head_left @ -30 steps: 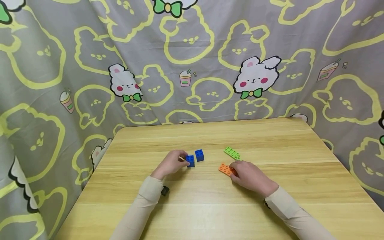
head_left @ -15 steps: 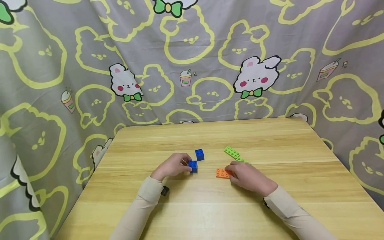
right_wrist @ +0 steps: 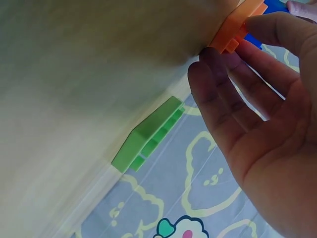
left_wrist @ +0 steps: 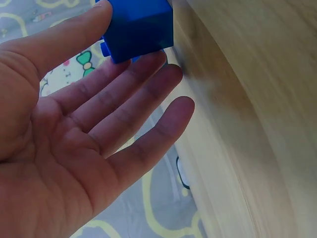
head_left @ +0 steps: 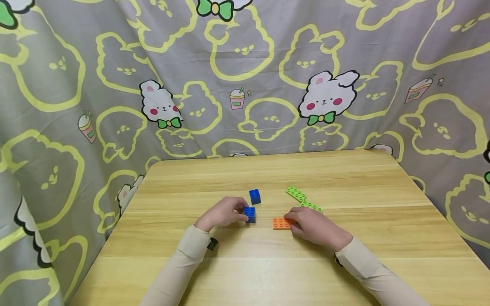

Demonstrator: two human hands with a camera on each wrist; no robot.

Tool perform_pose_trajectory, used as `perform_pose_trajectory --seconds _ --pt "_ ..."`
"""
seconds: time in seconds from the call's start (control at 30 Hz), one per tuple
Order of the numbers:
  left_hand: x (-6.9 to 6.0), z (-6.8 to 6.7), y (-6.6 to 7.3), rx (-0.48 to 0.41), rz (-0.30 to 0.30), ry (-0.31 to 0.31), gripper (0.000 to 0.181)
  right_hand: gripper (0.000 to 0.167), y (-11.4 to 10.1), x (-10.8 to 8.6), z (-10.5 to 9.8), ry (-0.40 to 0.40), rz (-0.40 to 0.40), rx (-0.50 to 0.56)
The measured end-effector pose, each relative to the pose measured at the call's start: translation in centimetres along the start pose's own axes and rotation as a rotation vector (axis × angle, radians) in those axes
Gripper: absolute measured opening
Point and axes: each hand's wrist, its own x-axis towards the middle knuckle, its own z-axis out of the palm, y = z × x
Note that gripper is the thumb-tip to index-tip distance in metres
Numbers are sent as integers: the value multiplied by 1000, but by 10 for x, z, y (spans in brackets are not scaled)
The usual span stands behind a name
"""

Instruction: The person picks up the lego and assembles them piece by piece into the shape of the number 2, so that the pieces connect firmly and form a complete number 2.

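My left hand (head_left: 225, 212) pinches a blue toy brick (head_left: 250, 215) between thumb and fingertips, low at the table. In the left wrist view the thumb lies on one side of this blue brick (left_wrist: 141, 27) and the fingertips on another. My right hand (head_left: 319, 226) holds an orange flat toy brick (head_left: 280, 224) by its right end, studs up. The right wrist view has the orange brick (right_wrist: 233, 29) between thumb and fingers. A small gap separates the orange brick from the held blue one.
A second blue brick (head_left: 254, 196) stands just behind the held one. Two lime green flat bricks (head_left: 296, 194) lie end to end behind the right hand, the nearer partly covered by it. The wooden table (head_left: 245, 272) meets a patterned curtain (head_left: 268, 85) at the back.
The left hand has slid its blue brick right and toward the person. The right hand has turned the orange brick straighter and drawn it slightly left and nearer, uncovering more of a green brick.
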Motion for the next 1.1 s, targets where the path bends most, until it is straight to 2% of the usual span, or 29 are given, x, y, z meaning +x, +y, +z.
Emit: perform_pose_trajectory --seconds 0.23,0.6,0.8,1.1 --pt "1 2 2 8 -6 -9 31 24 -2 1 2 -6 11 6" --pt "0 6 8 -1 40 49 36 24 -4 1 1 -13 18 -13" --pt "3 12 16 -71 75 68 37 25 -6 0 -1 -20 32 -2" --pt "6 22 26 -176 43 85 36 25 -7 0 0 -5 26 -23"
